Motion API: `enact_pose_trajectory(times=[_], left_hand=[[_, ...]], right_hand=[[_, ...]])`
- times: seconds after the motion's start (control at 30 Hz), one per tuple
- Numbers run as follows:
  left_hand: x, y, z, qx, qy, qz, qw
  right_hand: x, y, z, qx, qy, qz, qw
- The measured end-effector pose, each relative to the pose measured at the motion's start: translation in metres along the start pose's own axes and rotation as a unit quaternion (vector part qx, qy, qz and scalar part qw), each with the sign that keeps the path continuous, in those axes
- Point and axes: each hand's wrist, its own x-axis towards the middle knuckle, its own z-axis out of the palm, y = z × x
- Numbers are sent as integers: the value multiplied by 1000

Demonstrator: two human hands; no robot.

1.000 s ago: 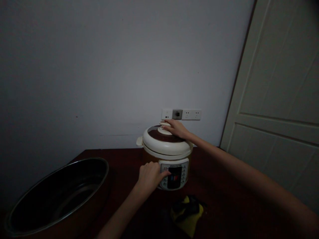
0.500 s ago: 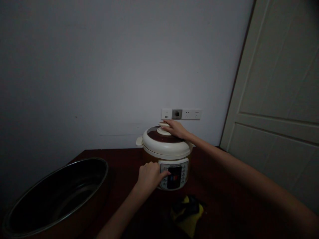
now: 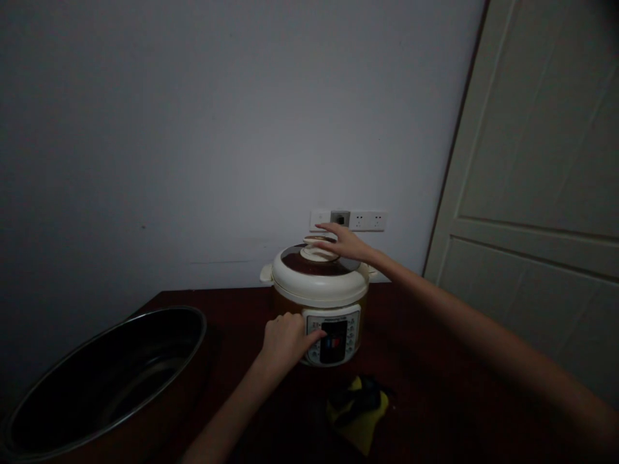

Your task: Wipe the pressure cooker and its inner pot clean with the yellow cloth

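Observation:
An electric pressure cooker point(image 3: 321, 293) with a cream rim, brown body and front control panel point(image 3: 333, 336) stands on the dark red table. My left hand point(image 3: 285, 341) is against its front left side, thumb reaching across onto the panel and the other fingers curled, their tips hidden. At the lid, my right hand point(image 3: 344, 243) is open beside the round knob point(image 3: 316, 250), thumb and fingers apart around its right side. The fingers look raised off the knob's top; whether the thumb touches it I cannot tell.
A large dark oval pot point(image 3: 106, 380) with a metal rim stands at the left. A yellow and black cloth-like item point(image 3: 358, 412) lies in front of the cooker. Wall sockets point(image 3: 367, 221) sit behind it, and a pale panelled door point(image 3: 536, 193) is at the right.
My right hand has loosened from the lid knob, its fingers lifting and spreading. My left hand stays at the cooker's side. The view has shifted slightly.

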Motion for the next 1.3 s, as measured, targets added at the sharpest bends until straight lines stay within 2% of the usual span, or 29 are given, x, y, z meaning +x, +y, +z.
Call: enact_pose_trajectory(times=[0.1, 0.17, 0.2, 0.27, 0.33, 0.37, 0.43, 0.5, 0.63, 0.8, 0.9, 0.97, 1.03, 1.1, 1.17, 1.23, 1.3], left_hand=[[0, 0, 1, 7, 5, 10, 1000], [0, -1, 1, 7, 3, 14, 1000], [0, -3, 0, 3, 0, 14, 1000], [-1, -8, -4, -14, -15, 16, 1000], [-3, -15, -14, -52, -43, 27, 997], [-4, -19, -19, -78, -59, 34, 995], [-5, -28, -32, -147, -74, 53, 985], [-6, -37, -45, -225, -56, 64, 971], [1, -48, -62, -333, 40, 53, 940], [17, -53, -66, -378, 171, 13, 910], [30, -51, -61, -354, 258, 4, 899], [41, -49, -55, -317, 311, 1, 896], [54, -48, -49, -277, 351, 13, 895], [69, -50, -42, -254, 383, 29, 888], [83, -53, -35, -261, 398, 36, 879], [96, -56, -27, -288, 401, 30, 869], [104, -58, -21, -319, 390, 22, 864]], right_hand=[[-39, -22, -26, -14, 113, -40, 993], [-82, -40, -37, -25, 121, -62, 990], [-107, -49, -38, -30, 105, -77, 991], [-157, -65, -32, -34, 8, -123, 992], [-199, -78, -16, -29, -131, -151, 979], [-216, -82, -7, -14, -191, -144, 971], [-239, -86, 10, 27, -272, -100, 957], [-251, -85, 22, 65, -328, -38, 942], [-261, -73, 39, 85, -388, 32, 917], [-270, -56, 69, 37, -367, 19, 929], [-270, -51, 80, 2, -361, -4, 932], [-267, -52, 73, 14, -344, -6, 939], [-260, -57, 51, 45, -281, 5, 959], [-246, -59, 18, 66, -154, -1, 986], [-225, -54, -16, 65, -4, -21, 998], [-195, -39, -44, 36, 115, 11, 993], [-158, -16, -61, 35, 193, 85, 977]])
